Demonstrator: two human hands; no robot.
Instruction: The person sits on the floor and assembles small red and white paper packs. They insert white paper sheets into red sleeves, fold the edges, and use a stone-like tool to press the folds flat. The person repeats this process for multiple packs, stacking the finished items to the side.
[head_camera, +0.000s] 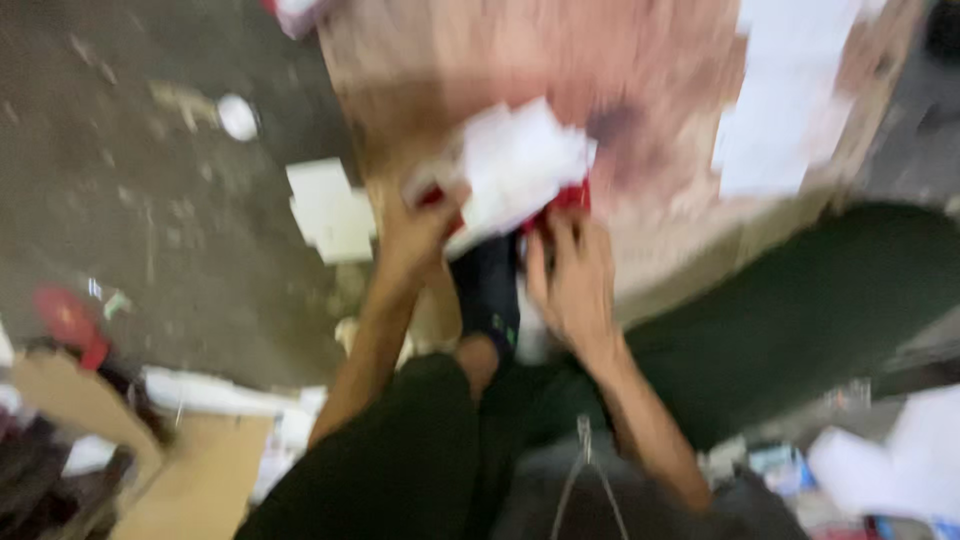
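White-and-red packet (520, 165), heavily blurred, edges smeared, exact kind impossible to make out. Left to right: one red cap-like object (68, 320) on the floor (150, 200), half hidden by cardboard; one small white round thing (238, 117); one white paper piece (330, 210) beside the desk (650, 80) edge. Two hands: left hand (415, 235) clasped on the packet's lower left corner, right hand (570, 280) with fingers curled at its lower right red edge. Packet resting over the desk, above and between both hands. One white sheet (790, 100) further right, cut off by the frame's top.
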